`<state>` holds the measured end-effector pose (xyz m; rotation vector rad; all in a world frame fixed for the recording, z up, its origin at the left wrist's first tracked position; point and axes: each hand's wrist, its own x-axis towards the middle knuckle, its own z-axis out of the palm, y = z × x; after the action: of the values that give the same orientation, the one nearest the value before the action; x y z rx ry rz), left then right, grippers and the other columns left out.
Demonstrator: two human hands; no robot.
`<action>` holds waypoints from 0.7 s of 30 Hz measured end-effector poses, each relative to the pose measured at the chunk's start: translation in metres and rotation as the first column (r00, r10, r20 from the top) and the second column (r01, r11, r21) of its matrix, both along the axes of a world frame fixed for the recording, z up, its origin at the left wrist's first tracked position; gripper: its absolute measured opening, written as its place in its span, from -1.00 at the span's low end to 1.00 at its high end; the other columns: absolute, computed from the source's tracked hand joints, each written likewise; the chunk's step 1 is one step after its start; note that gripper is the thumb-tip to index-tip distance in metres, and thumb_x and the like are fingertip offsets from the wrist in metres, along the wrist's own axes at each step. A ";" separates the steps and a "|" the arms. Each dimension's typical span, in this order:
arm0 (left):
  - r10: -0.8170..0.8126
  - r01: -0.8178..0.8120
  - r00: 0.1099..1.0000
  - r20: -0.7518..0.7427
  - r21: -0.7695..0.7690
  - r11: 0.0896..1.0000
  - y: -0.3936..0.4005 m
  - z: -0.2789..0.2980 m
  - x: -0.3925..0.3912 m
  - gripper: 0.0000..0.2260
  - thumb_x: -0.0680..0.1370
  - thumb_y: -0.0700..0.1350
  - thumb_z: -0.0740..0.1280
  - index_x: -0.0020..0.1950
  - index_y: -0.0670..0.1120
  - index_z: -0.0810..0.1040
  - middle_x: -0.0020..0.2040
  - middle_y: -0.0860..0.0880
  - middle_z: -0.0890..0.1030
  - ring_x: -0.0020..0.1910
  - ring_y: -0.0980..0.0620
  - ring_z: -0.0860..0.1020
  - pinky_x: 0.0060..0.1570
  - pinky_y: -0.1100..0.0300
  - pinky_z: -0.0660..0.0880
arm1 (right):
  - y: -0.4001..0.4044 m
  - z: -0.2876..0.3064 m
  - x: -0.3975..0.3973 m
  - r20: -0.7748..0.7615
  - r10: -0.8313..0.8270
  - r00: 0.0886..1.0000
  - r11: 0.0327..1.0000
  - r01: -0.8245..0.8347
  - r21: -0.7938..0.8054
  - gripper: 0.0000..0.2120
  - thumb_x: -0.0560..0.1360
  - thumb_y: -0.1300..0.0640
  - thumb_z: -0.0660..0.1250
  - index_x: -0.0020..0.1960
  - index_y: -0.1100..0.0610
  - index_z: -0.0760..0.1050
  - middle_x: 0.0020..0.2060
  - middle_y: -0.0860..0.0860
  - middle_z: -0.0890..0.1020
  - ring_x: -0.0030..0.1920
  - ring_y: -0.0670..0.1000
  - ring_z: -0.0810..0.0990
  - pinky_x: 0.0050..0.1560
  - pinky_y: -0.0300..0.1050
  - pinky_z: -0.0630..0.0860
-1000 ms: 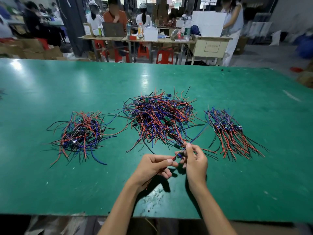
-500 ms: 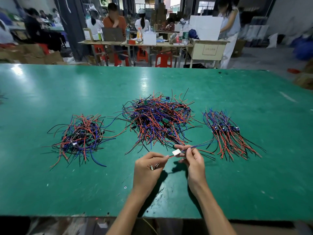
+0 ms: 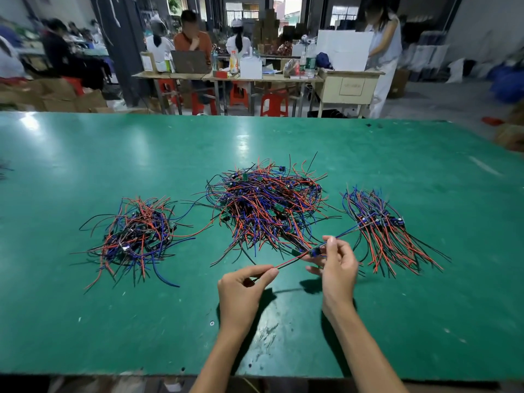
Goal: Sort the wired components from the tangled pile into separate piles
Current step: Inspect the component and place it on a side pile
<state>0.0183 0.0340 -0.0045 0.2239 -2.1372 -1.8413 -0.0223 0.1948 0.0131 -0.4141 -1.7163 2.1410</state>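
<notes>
You are partway through the sort, as far as the table shows: the tangled pile just beyond your fingers is the biggest heap, so most of the work looks to be ahead of you. One sorted pile lies just past your right fingertips, its leads combed roughly parallel and fanning toward you; a looser pile sits well off to the outer side of your left fingers, more of a nest than a row. You hold one wired component stretched between both hands, above the table and clear of all three heaps. Your left hand pinches the red and black lead ends between thumb and forefinger, the other fingers curled under. Your right hand pinches the small dark body of the component between thumb and fingertips, and a blue lead runs on past them toward the combed pile. The leads are thin, limp, plastic-sheathed strands in red, blue and black, glossy and springy enough to hold a curve. Small green boards show here and there in the tangle, flat and rectangular. The table top is a smooth green mat with a dull sheen, scuffed pale under your wrists.
</notes>
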 end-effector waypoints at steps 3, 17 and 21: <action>0.050 -0.051 0.999 0.010 0.102 0.993 -0.003 -0.002 -0.003 -0.96 0.41 -0.05 0.60 -0.20 0.06 0.77 -0.36 0.02 0.70 -0.49 0.14 0.39 -0.41 0.27 0.40 | 0.018 0.023 -0.028 0.032 -0.050 0.998 0.987 0.045 0.153 -0.80 0.72 0.08 0.16 0.01 0.11 0.51 -0.23 0.08 0.59 -0.41 0.04 0.69 -0.46 -0.17 0.59; 0.097 -0.100 0.994 0.052 0.069 0.993 -0.005 -0.010 -0.009 -0.94 0.49 -0.04 0.52 -0.17 0.11 0.73 -0.25 0.08 0.72 -0.27 -0.10 0.63 -0.18 0.05 0.59 | 0.101 0.060 -0.153 0.299 -0.173 0.939 -0.034 -0.309 0.951 -0.63 0.62 0.03 0.33 0.36 0.17 0.49 0.28 0.20 0.51 0.30 0.21 0.49 0.25 0.10 0.48; 0.100 -0.103 0.994 0.049 0.055 0.993 -0.005 -0.010 -0.009 -0.93 0.50 -0.07 0.51 -0.18 0.06 0.72 -0.26 0.09 0.71 -0.26 0.02 0.66 -0.21 0.22 0.57 | 0.067 0.018 -0.136 0.406 -0.081 0.910 -0.148 -0.414 0.898 -0.68 0.67 -0.02 0.26 0.30 0.16 0.51 0.24 0.12 0.54 0.29 0.13 0.47 0.24 0.02 0.47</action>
<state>0.0095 0.0294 -0.0145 0.3851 -2.0644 -1.8575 -0.1578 0.2616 0.0316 -0.0075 -3.0934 0.0767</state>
